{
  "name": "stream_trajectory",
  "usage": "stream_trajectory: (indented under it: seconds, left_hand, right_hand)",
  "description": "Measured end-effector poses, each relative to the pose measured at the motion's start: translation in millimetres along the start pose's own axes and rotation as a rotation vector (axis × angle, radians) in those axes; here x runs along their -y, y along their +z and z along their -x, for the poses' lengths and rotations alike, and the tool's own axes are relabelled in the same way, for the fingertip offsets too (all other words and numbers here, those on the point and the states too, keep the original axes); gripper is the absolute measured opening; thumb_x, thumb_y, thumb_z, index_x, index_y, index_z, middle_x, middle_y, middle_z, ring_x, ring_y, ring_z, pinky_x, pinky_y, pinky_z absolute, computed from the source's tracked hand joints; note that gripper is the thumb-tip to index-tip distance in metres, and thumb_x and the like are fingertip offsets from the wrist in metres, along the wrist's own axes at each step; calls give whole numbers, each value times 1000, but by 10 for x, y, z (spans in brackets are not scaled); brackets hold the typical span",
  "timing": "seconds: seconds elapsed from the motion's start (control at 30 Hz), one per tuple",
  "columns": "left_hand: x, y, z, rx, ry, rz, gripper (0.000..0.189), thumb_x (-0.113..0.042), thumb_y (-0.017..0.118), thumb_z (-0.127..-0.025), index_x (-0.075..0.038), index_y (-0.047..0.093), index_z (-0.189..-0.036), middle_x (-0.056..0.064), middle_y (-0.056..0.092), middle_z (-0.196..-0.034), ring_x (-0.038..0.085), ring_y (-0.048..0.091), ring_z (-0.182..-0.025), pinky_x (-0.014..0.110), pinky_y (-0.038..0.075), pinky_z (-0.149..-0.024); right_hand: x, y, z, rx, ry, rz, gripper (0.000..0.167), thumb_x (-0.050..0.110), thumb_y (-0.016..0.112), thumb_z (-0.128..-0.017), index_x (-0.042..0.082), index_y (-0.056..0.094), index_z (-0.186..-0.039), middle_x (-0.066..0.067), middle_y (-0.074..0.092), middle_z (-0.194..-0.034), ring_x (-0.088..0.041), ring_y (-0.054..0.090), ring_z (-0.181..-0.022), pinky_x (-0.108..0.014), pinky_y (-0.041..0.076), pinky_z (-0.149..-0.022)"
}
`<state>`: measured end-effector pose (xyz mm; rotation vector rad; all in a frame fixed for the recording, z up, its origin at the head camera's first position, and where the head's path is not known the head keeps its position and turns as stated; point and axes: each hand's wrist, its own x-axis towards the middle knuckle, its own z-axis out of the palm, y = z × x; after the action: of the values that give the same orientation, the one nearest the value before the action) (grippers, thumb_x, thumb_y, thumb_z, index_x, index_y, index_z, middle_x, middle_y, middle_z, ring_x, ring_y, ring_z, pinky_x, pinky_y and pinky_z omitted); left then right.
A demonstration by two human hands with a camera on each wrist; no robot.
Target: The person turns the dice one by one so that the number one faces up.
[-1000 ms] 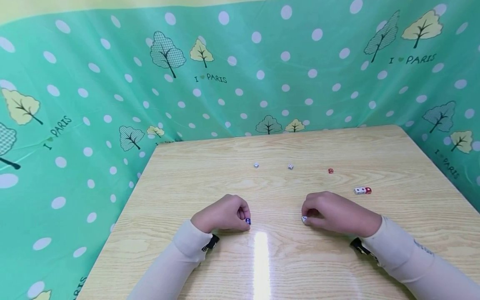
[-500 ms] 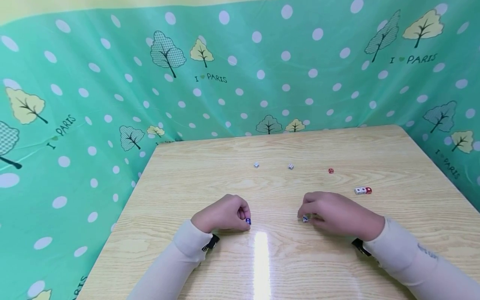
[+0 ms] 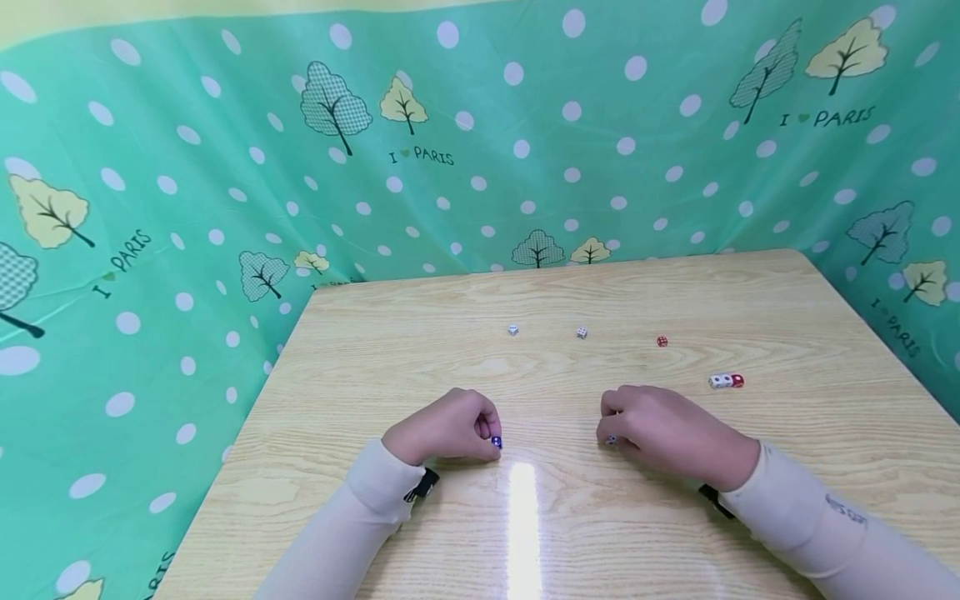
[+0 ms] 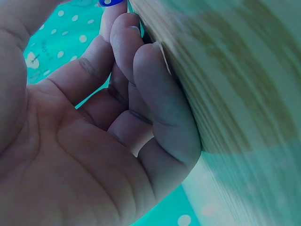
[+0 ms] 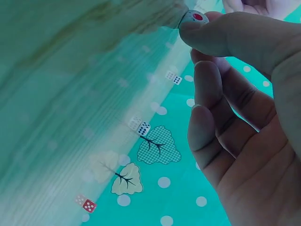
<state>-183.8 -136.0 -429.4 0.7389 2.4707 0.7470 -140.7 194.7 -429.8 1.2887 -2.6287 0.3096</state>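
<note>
Evidently we have two small dice in hand: a blue die (image 3: 497, 442) just below the middle of the head view, and a white die (image 3: 611, 440) to the right of it, at about the same height in the frame. Our left hand (image 3: 450, 427) has its grip clamped on the blue die, pinched between thumb and fingertip; our right hand (image 3: 667, 429) has its grip clamped on the white die in the same manner. Both dice are cubes with edges that look equal, so we cannot single out a long axis. The blue die turns white pips up toward us, while the white one shows a single red pip in the upper part of the right wrist view.

Right of centre, two white dice (image 3: 721, 381) and a red die (image 3: 738, 381) sit touching in a short row; its long axis runs nearly level, the red end pointing right. Farther up the frame we see a lone white die (image 3: 513, 330), another white die (image 3: 582, 333) and a separate red die (image 3: 662, 342), spaced well apart.

All rest on a pale wood-grain surface (image 3: 405, 350), glossy enough to mirror dice, with a bright glare streak (image 3: 523, 533) at bottom centre. Green polka-dotted cloth (image 3: 480, 150) with printed trees hangs behind and at both sides.
</note>
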Motion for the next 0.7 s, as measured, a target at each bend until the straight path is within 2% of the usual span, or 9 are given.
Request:
stream_trajectory:
  seconds: [0.3,0.43,0.7]
  left_hand:
    - [5,-1,-1,8,-5,7,15,-17,85,-78,-21,71,-80,-8,65,-75,5,55,-70,24,49,-67]
    - [4,2,-1,8,-10,12,15,-16,85,-78,-21,71,-80,-8,65,-75,6,55,-70,24,49,-67]
    - [0,6,-3,7,-13,18,15,-16,85,-78,-20,71,-81,-7,65,-76,6,55,-70,24,50,-67]
  right_hand:
    - [4,0,1,-10,5,-5,29,2,85,-77,29,74,-83,13,58,-80,-1,48,-72,-21,48,-64]
    - [6,-10,-1,-15,5,-14,25,8,88,-78,28,74,-85,14,59,-82,1,49,-74,-21,50,-65]
    - [20,-36,-5,25,47,-167,20,12,86,-83,28,75,-89,19,63,-87,1,56,-77,-20,53,-69]
